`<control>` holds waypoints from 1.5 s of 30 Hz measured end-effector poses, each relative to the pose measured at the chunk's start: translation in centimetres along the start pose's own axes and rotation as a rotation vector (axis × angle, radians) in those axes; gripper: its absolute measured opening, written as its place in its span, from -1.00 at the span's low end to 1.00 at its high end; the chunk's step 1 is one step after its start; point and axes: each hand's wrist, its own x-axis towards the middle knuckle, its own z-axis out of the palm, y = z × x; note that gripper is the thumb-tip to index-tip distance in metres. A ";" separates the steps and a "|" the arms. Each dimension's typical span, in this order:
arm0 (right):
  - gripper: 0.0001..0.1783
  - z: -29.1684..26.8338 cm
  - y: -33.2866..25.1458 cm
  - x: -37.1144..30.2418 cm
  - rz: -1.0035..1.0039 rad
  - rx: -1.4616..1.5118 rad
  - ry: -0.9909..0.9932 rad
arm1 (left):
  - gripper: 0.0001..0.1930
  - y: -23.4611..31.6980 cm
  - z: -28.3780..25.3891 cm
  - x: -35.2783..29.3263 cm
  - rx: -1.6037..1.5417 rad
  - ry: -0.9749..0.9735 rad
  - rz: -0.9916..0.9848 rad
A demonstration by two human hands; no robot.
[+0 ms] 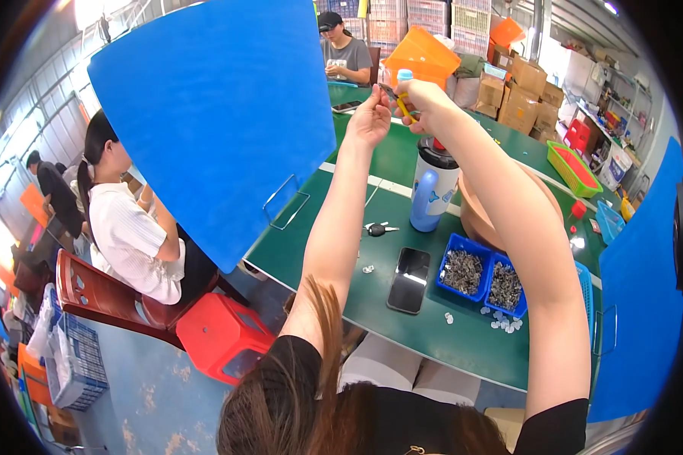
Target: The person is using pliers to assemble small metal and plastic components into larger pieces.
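Yellow handles identify the pliers (406,111), which I record as raised above the worktop (467,338), beyond the cup and toward the far edge. The right hand (426,105) has them in a narrow grip, fingers wrapped about the handles, tool tips pointing at the left hand. The left hand (372,121) is raised level with it, thumb and fingers drawn close together at the tips of the pliers. I cannot tell from my station whether it holds a part; anything there is too small to make out.

On the worktop I note the following. The cup (425,199), white and blue with a dark lid, stands upright beneath the right forearm. Just beside it, partly hidden by that arm, is a tan basin (474,220). Two blue trays (455,290) sit side by side, in from the near edge and toward the right edge, filled with small metal parts (461,271). Clear pieces (506,323) lie loose between the trays and the near edge. The phone (408,280) lies flat, dark screen up, left of the trays. Keys (377,229) lie between the phone and the left forearm. A green basket (571,168) with a red interior rests by the far right edge.

Off the near left corner I log a red stool (224,334) on the floor.
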 end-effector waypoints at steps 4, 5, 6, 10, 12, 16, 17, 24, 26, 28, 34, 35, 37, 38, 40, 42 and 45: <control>-0.73 -0.2 -0.1 0.1 -0.021 -0.065 0.068 | -0.83 -0.4 0.6 0.6 0.070 0.012 0.038; -0.73 -0.3 -0.1 0.1 -0.029 -0.071 0.062 | -0.83 -0.5 0.7 0.7 0.071 0.010 0.039; -0.73 -0.4 -0.1 0.1 -0.037 -0.077 0.057 | -0.84 -0.7 0.7 0.8 0.075 0.031 0.042; -0.73 -0.8 -0.1 0.0 -0.028 -0.058 0.065 | -0.83 -1.2 0.8 1.1 0.058 0.051 0.034; -0.73 -1.3 0.2 0.1 -0.002 -0.044 0.059 | -0.83 -1.7 0.8 1.1 0.068 0.041 0.040; -0.73 -2.4 0.5 0.2 0.088 0.057 -0.024 | -0.83 -2.4 0.8 0.9 0.102 0.038 0.046; -0.73 -2.5 0.7 0.1 0.080 0.049 -0.018 | -0.83 -2.6 0.8 0.8 0.101 0.039 0.043; -0.76 -2.9 1.4 -0.2 0.082 0.105 0.005 | -0.86 -2.8 0.3 0.2 0.139 0.067 0.020; -0.75 -3.2 1.7 -0.2 0.088 0.101 0.005 | -0.87 -2.9 0.5 -0.1 0.097 0.083 -0.013; -0.75 -3.3 1.9 -0.3 0.098 0.097 0.006 | -0.87 -2.6 0.6 -0.3 0.143 0.059 -0.009; -0.65 -3.4 2.4 -1.7 0.093 -0.038 0.000 | -0.91 -1.7 -0.4 -1.4 0.112 -0.005 -0.088; -0.65 -3.4 2.6 -2.0 0.097 -0.035 0.003 | -0.92 -1.8 -0.5 -1.6 0.093 -0.031 -0.106; -0.65 -3.6 3.4 -2.9 0.030 -0.074 0.004 | -0.92 -2.1 -0.8 -2.5 0.053 -0.058 -0.106; -0.65 -3.7 3.8 -3.6 0.033 -0.072 0.007 | -0.92 -2.4 -0.9 -3.0 0.012 -0.088 -0.101; -0.65 -4.1 4.7 -5.1 0.073 -0.035 -0.062 | -0.92 -3.0 -1.1 -4.0 0.084 -0.064 -0.063; -0.67 -4.6 5.5 -5.5 0.099 -0.014 -0.095 | -0.92 -3.7 -1.2 -4.4 0.156 -0.040 -0.025; -0.69 -5.3 6.5 -5.4 0.078 0.013 -0.063 | -0.87 -5.8 -0.7 -4.5 0.129 -0.023 0.052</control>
